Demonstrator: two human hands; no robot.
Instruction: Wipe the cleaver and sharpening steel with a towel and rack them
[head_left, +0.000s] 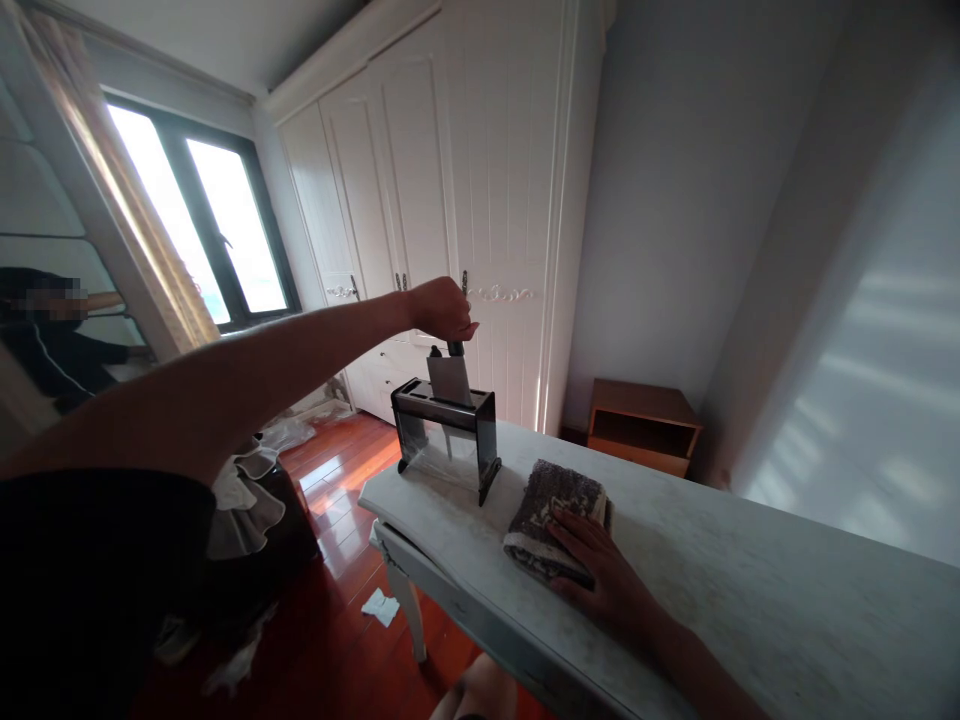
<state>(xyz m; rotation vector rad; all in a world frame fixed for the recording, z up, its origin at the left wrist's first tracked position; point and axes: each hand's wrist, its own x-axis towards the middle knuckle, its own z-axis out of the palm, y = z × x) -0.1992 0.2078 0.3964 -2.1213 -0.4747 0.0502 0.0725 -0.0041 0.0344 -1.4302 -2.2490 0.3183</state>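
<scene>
My left hand (pixel 442 308) is closed around the dark handle of a kitchen knife. Its broad blade (pixel 448 380) points down, with the lower part in the top of a knife block (pixel 486 425). That block has a black frame and clear sides, and it stands at the far left end of the white table (pixel 697 540). Another dark handle shows just beside the blade. On the table to the right, a folded brown-and-white towel (pixel 547 490) lies under my right hand (pixel 600 570). The fingers of that hand are stretched flat across the cloth.
White wardrobes (pixel 510 200) rise behind the table. A brown wooden cabinet (pixel 643 420) stands against the back wall. On the reddish floor lie a white paper scrap (pixel 380 606) and some plastic. A dark stool (pixel 300 530) with cloth on it is at left, near a mirror reflecting a person.
</scene>
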